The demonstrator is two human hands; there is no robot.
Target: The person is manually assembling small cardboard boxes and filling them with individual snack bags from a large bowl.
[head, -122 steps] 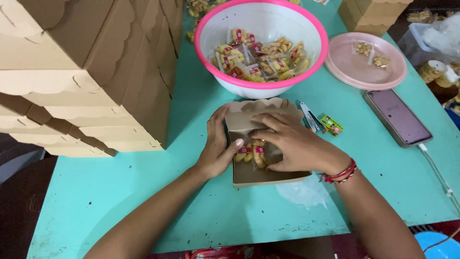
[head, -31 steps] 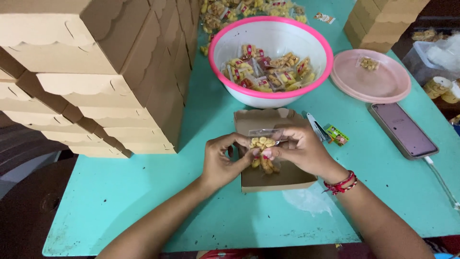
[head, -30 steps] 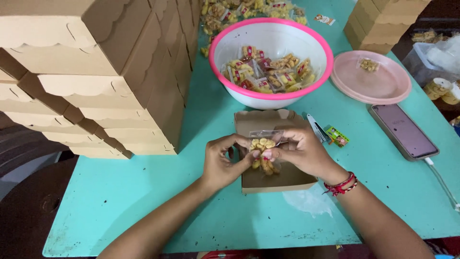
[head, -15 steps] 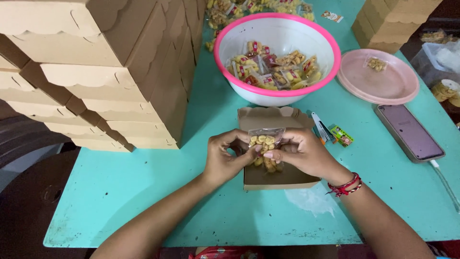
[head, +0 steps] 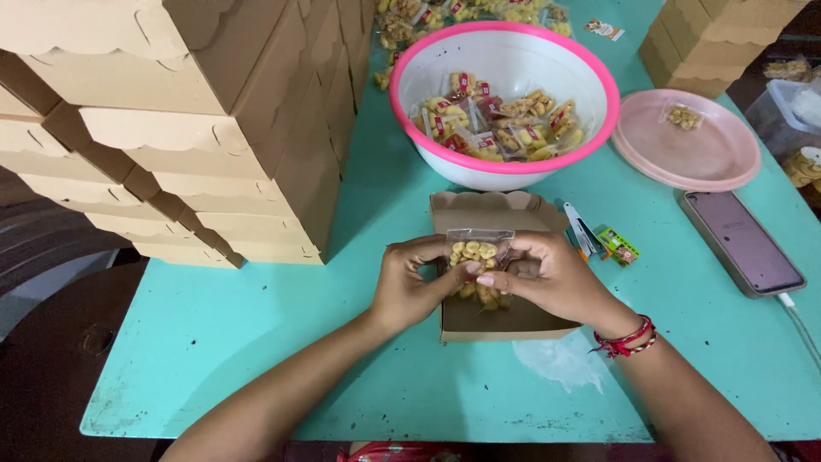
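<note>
Both hands hold one small clear snack packet (head: 475,249) of yellow pieces just above an open brown cardboard box (head: 505,318) on the turquoise table (head: 239,342). My left hand (head: 409,287) pinches the packet's left side, my right hand (head: 547,278) its right side. More snack pieces lie inside the box under the packet, partly hidden by my fingers. Behind the box stands a white bowl with a pink rim (head: 590,68) holding several sealed snack packets (head: 492,124).
A tall stack of closed brown boxes (head: 197,128) fills the left of the table. A pink plate (head: 727,154) with one packet, a phone (head: 742,242) on a cable, small clips (head: 581,233) and a green item (head: 619,245) lie right. More boxes (head: 710,43) stand far right.
Four seconds ago both hands pressed packets down inside the box. Since then they have lifted a clear packet above it and hold it there; the view has shifted slightly.
</note>
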